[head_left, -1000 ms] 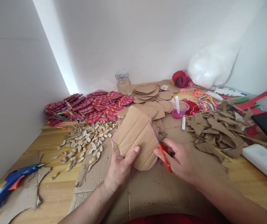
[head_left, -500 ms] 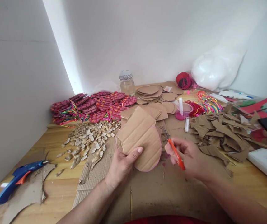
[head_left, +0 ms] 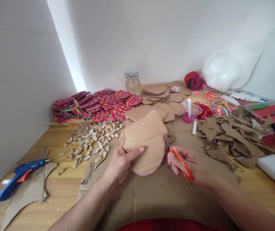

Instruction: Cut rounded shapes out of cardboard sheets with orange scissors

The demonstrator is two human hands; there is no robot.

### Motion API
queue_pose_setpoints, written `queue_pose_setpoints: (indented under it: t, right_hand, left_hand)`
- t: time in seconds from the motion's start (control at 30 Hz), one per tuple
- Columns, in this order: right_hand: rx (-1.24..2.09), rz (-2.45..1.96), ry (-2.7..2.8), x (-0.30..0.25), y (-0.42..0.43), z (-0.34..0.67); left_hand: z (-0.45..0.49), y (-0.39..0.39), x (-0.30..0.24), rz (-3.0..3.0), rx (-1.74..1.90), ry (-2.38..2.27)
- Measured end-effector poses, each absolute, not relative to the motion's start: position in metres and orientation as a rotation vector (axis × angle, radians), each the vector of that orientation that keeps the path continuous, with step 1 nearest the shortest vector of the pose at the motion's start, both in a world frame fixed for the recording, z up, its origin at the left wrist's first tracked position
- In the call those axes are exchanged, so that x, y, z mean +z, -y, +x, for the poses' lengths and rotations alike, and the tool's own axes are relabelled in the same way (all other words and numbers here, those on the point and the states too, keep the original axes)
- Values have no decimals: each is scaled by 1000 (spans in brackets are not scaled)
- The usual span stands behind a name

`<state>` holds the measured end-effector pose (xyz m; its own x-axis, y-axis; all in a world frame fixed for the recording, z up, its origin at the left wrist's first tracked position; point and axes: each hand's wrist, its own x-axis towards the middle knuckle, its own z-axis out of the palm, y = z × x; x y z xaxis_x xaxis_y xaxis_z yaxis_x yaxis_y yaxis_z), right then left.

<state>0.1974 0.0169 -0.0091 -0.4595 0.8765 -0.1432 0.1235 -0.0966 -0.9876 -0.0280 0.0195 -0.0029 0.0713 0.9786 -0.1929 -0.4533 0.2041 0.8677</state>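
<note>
Wooden table (head_left: 62,194), peanut shells (head_left: 93,138), glue gun (head_left: 14,180), scraps (head_left: 235,138), scissors (head_left: 175,152) at cardboard (head_left: 147,138)

Bare left hand (head_left: 120,163), right hand (head_left: 198,165) and forearms (head_left: 91,195); red garment (head_left: 166,225) with darker patches.

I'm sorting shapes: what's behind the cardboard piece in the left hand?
Past the top of the held piece, more cardboard pieces show. It covers part of the left hand and whatever lies directly behind.

The cardboard piece (head_left: 149,146) has turned; scissors (head_left: 179,155) meet its edge again.
</note>
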Motion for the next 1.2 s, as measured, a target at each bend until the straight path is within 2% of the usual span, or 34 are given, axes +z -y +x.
queue_pose_setpoints:
  t: [1.2]
  right_hand:
    - [1459, -1171, 1711, 0, -11, 192]
  left_hand:
    - [-28, -17, -6, 737, 1308, -1014]
